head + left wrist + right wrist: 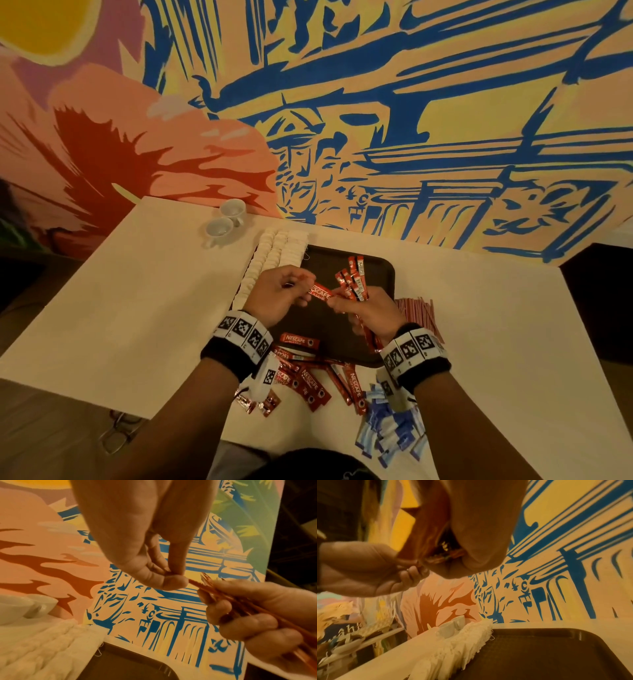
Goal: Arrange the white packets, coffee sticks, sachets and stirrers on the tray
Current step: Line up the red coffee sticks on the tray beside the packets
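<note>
Painted wall (411,102) in blue, yellow and coral rises behind a pale desk (137,291); a dark tray (380,274) sits near the desk's far edge, its floor largely bare.

Right hand (368,308) is clamped round a fanned bundle of red coffee sticks (354,281), held over the tray's middle; left hand (277,296) pinches the end of a single coffee stick (320,292) between thumb and fingers, its other end meeting the bundle. Judgement: sticks are being gathered one at a time and squared in the fist so they can be laid down as one neat group rather than singly.

Loose coffee sticks (308,380) lie scattered at the tray's near edge, some on its rim, most on the desk; these appear still to be collected. White packets (274,260) stand in close rows along the tray's left edge, overlapping its far left corner; whether they rest on the tray or beside it cannot be told. Blue-and-white sachets (390,425) are heaped at the desk's near edge, under the right wrist; stirrers (418,308) lie in a band on the desk off the tray's right edge; neither is on the tray yet.

Two white cups (226,219) stand by the desk's far edge, left of the tray; spectacles (120,431) lie below the desk's near left edge.
</note>
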A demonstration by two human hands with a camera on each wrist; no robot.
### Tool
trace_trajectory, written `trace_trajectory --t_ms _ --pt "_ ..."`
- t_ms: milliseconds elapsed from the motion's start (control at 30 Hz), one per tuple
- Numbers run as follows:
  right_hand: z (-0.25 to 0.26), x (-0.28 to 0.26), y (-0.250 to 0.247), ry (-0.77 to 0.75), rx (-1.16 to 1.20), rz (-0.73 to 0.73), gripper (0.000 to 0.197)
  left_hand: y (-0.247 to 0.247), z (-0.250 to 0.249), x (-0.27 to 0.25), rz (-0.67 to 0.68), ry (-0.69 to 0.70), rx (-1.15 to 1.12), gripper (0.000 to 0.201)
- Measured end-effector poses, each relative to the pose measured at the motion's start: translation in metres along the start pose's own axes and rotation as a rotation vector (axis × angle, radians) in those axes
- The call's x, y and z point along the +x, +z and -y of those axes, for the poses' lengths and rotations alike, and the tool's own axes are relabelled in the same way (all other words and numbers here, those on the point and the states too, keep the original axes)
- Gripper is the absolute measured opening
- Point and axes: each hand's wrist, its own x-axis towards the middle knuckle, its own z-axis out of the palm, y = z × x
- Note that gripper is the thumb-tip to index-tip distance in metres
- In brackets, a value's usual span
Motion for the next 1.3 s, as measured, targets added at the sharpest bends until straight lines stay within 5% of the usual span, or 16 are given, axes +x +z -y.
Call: trace_trajectory --t_ms 133,400,667,1300 --pt "-0.003 0.002 -0.003 0.004 0.104 -0.113 0.02 -0.007 0.007 0.002 0.039 -0.089 -0.084 0.012" --pt "-0.015 0.016 -0.005 0.191 -0.043 -0.305 0.032 -0.031 0.043 0.03 -0.004 -0.152 0.45 0.008" --pt "-0.026 0.033 0.003 0.287 -0.087 -0.262 0.033 -0.027 0.099 0.058 0.1 -0.333 0.745 0.011" --pt "-0.039 0.045 0.023 0.469 0.043 -0.378 0.02 -0.023 0.141 0.086 0.423 -0.078 0.986 0.033"
